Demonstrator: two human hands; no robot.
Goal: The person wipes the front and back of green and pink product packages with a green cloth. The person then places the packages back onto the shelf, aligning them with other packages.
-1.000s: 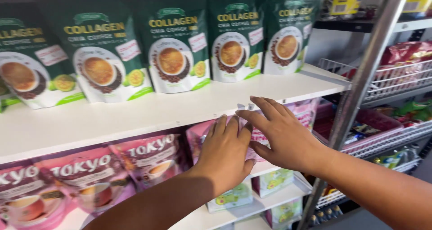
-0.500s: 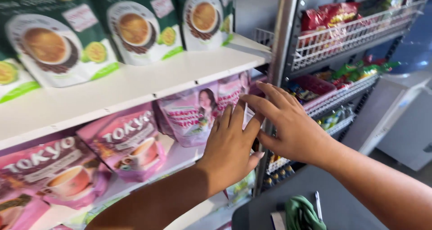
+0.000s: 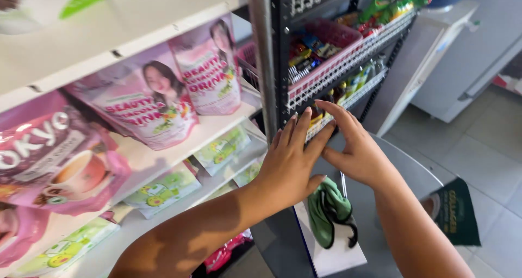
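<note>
Both of my hands hover in front of the shelving with fingers spread and nothing in them. My left hand (image 3: 291,164) is raised flat beside the dark metal upright (image 3: 266,66) of a wire rack. My right hand (image 3: 353,147) sits just to its right, fingertips close to the white wire shelf edge (image 3: 348,66). Left of them, two pink drink pouches (image 3: 149,101) stand on a white shelf (image 3: 179,147), apart from my hands. A green cloth (image 3: 326,210) lies on a grey round surface (image 3: 391,175) just below my hands.
Pink coffee pouches (image 3: 60,164) fill the shelf at left, with light green packs (image 3: 163,191) on the shelf below. The wire rack holds a pink basket of snack packets (image 3: 321,41). A white appliance (image 3: 435,55) stands at right. A dark green pouch (image 3: 457,213) lies on the tiled floor.
The view has swung down and right, from the green pouch shelf to the pink pouches and wire rack. My hands have drawn back from the pink pouch and hold nothing.
</note>
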